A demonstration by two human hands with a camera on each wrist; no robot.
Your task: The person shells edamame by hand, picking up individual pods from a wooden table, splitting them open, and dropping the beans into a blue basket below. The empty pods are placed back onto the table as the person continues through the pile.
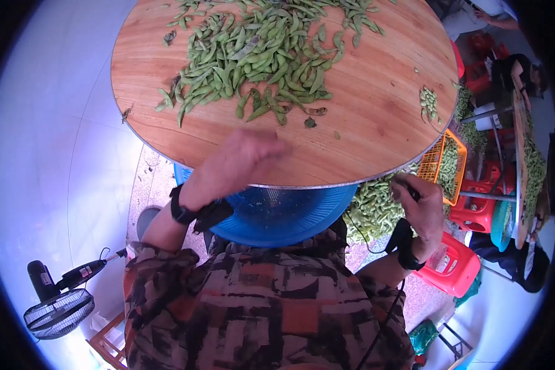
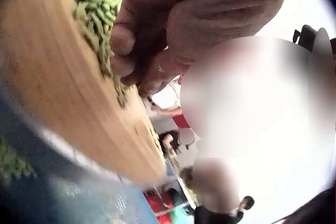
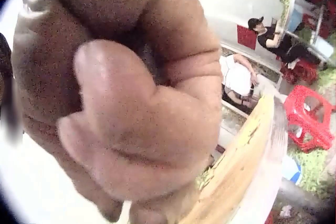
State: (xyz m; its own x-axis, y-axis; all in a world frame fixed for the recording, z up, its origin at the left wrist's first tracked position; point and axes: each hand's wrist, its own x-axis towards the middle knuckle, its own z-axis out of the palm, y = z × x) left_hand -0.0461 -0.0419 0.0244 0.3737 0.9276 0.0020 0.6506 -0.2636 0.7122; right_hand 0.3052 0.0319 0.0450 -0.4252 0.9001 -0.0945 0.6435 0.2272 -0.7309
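Round table (image 1: 376, 123): flat wood-grain top, pale edge strip. Blue basin (image 1: 259, 237): below the table's near edge. Green pod pile (image 1: 253, 61): spread across the table's middle and far part. Left hand (image 1: 243, 154): over the table's near edge, fingers bent inward, blurred; cannot tell whether they grasp anything. Right hand (image 1: 424, 200): just outside the table's near right edge, fingers curled; contents, if any, hidden. Shelled beans (image 1: 429, 103): small group beside the table's right edge, on top.
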